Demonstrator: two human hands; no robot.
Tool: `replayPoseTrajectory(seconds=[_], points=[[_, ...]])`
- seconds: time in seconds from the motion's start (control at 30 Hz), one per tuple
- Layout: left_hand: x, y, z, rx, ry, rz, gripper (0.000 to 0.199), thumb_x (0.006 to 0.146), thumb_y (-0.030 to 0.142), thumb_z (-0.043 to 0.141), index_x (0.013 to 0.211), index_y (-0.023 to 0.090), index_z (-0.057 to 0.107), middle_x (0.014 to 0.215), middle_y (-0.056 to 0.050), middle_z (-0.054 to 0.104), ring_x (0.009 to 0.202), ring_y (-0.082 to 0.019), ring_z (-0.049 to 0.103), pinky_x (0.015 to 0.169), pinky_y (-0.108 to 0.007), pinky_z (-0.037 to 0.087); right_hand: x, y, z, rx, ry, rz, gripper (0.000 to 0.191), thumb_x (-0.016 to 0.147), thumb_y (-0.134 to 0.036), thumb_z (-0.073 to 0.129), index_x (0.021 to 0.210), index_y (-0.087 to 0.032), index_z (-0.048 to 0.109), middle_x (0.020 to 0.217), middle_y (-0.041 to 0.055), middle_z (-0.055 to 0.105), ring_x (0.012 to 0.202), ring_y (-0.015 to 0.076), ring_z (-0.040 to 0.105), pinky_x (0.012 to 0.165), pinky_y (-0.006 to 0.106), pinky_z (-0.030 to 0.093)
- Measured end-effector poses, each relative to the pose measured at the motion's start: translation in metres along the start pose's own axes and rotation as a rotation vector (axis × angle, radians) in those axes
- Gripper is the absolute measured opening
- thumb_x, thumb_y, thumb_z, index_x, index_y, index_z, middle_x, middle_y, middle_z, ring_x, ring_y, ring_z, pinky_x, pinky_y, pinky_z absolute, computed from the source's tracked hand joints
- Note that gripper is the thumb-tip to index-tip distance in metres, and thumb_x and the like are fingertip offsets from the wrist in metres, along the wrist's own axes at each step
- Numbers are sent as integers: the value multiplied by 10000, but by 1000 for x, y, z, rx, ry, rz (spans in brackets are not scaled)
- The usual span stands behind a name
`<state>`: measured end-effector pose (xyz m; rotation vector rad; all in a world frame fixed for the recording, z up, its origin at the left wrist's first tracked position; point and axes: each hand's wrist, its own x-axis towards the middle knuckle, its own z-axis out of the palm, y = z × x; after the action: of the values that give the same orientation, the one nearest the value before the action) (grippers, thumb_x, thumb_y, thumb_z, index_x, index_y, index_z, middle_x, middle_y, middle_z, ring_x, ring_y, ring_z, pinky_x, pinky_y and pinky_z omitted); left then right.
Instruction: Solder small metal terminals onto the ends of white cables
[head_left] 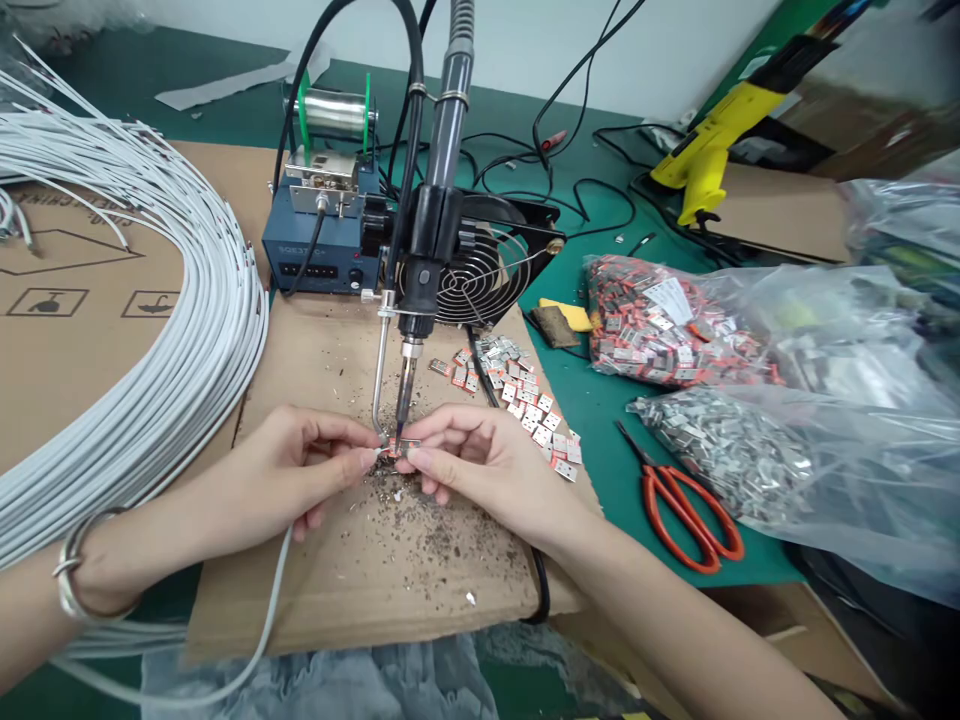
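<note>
My left hand (311,468) pinches the end of a white cable (276,590), which hangs from it toward the lower left. Between thumb and fingers, my right hand (469,460) grips a small USB connector (409,446) with a red part. Cable end and connector meet directly under the tip of a soldering iron (406,395) mounted upright on a stand. Beside the tip, a thin metal feed tube (380,375) curves down to the same spot. Whether the tip touches the connector is too small to tell.
A coil of white cables (217,300) lies left. Behind stand a blue solder feeder (319,240), a solder spool (334,112) and a fan (480,275). Loose connectors (536,410), red-handled scissors (694,515), bagged parts (660,320) and a yellow heat gun (712,140) are at right.
</note>
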<state>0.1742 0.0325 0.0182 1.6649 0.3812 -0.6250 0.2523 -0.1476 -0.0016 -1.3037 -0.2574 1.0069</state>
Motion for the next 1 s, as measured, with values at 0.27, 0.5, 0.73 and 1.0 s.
replayPoseTrajectory(seconds=[0.27,0.5,0.73,1.0], points=[[1,2,0,42,-3,1,284,820,406,532,732,136,522,387,72,452,331,-47,421,352,-124,351,0,0,0,-32,2,-10,162,714,-224,714,811,-127,628,700,32,673,484,45,532,475,158,451],[-3,4,-2,62,-23,-26,309,817,396,552,910,110,623,413,75,434,358,-54,415,360,-131,350,0,-1,0,-105,9,-35,131,721,-188,688,804,-114,618,659,11,627,487,52,526,465,167,447],[-2,12,-3,98,-50,17,270,839,345,536,900,117,668,440,81,367,357,-34,307,321,-116,241,0,-2,1,-133,2,-32,133,706,-208,703,785,-127,634,657,12,629,481,55,515,456,178,435],[-3,14,-2,94,-22,22,239,843,321,538,849,116,662,432,81,364,364,-31,301,327,-107,248,0,-4,1,-107,19,-10,163,703,-241,713,789,-125,639,664,28,653,477,53,512,460,178,435]])
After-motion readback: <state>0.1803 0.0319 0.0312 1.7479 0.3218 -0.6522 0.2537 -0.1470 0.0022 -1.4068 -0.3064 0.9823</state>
